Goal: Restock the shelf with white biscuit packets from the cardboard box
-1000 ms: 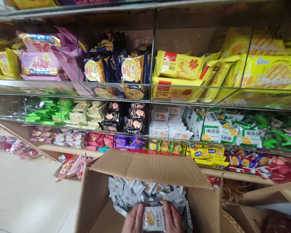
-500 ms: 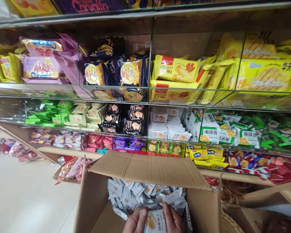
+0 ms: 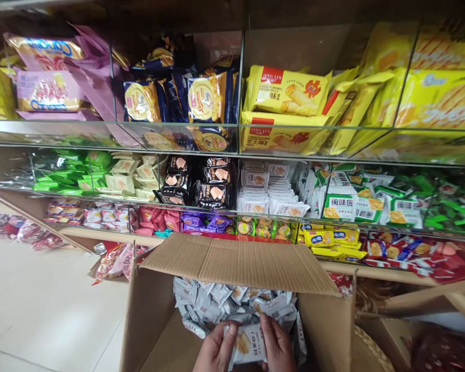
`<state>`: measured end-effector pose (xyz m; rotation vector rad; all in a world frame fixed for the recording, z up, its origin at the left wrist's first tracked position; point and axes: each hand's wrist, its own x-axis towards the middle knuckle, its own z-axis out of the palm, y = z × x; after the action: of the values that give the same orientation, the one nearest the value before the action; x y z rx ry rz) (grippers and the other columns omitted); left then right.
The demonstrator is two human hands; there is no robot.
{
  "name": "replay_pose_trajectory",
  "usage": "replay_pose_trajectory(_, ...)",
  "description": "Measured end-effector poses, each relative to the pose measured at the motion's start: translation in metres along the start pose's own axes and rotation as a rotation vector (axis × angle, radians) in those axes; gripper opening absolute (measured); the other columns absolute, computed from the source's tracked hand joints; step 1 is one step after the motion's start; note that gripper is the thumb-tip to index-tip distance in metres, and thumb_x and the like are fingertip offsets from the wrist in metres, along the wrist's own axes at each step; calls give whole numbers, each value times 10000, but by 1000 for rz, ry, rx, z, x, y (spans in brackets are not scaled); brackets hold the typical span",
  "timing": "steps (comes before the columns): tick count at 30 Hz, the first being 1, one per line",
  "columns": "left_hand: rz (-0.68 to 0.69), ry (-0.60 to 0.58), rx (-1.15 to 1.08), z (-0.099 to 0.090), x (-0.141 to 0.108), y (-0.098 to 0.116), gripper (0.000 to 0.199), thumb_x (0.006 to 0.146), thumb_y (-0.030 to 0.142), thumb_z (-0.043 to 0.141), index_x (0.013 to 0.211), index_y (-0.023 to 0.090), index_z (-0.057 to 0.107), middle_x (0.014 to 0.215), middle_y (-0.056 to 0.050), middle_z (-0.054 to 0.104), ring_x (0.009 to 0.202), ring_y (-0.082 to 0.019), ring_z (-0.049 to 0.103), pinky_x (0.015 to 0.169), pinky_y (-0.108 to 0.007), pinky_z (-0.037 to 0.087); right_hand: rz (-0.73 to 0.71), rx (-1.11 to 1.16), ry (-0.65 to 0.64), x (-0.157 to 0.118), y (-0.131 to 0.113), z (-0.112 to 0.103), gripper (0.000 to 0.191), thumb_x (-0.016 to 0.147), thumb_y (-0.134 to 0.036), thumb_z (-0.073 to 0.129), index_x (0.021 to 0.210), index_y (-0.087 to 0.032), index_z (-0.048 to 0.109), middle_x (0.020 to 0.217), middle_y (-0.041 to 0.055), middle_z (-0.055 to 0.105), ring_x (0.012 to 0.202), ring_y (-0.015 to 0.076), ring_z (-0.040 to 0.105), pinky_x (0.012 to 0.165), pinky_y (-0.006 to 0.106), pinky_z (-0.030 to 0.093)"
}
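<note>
Low in the view, my left hand [image 3: 216, 347] and my right hand [image 3: 276, 345] grip a small white snack packet [image 3: 248, 345] from its two sides, thumbs on top. Its printed face, with a pale biscuit-like picture and dark lettering, points up at me. The lower edge of the packet is partly hidden by my fingers and the frame edge. Just beyond my hands, many loose packets of the same look [image 3: 217, 299] lie heaped in an open cardboard box [image 3: 325, 320]. The box's far flap [image 3: 240, 262] leans outward toward the shelves.
Behind the box, glass-fronted shelves [image 3: 178, 132] hold sorted snacks. Stacked white packets [image 3: 254, 194] sit in a middle compartment, between black packets [image 3: 215, 194] and green-and-white packets [image 3: 366, 204]. Yellow roll packs [image 3: 289, 93] lie above. Pale floor tiles [image 3: 50, 305] show at left; a woven basket rim [image 3: 372, 346] at right.
The view has shifted slightly, so the upper shelves sit higher in the picture. My hands still hold the packet over the box, almost in the same place.
</note>
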<state>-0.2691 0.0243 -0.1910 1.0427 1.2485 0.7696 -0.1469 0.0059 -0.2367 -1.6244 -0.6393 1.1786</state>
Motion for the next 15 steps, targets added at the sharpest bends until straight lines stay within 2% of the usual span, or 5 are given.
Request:
replay_pose_trajectory(2, -37, -32, -4, 0, -1, 1, 490, 716, 640, 457, 766, 169, 586, 551, 15, 536, 502, -119, 480, 457, -205, 382, 70, 15, -9, -3, -3, 0, 481, 687, -676, 441, 627, -205, 524, 478, -36, 429, 394, 101, 417, 298, 174, 258)
replay_pose_trajectory(5, -121, -75, -27, 1, -2, 1, 498, 728, 648, 432, 798, 172, 560, 513, 39, 491, 380, -70, 366, 345, -177, 266, 108, 26, -8, -5, -6, 0, 493, 673, -690, 448, 605, -204, 496, 476, -37, 408, 399, 102, 420, 291, 162, 239)
replay_pose_trajectory(7, -136, -87, -71, 0, -1, 0, 484, 723, 641, 452, 790, 172, 552, 512, 41, 490, 379, -62, 355, 337, -169, 241, 96, 30, -2, -4, -6, 0, 495, 673, -695, 443, 609, -207, 492, 469, -36, 400, 392, 103, 413, 290, 169, 238)
replay_pose_trajectory(15, -99, -87, -133, -2, -1, -2, 447, 719, 605, 505, 792, 169, 572, 550, 29, 529, 449, -74, 412, 401, -167, 294, 44, 39, 16, -3, -5, 1, 490, 683, -682, 446, 607, -206, 533, 435, -32, 413, 365, 107, 422, 273, 188, 239)
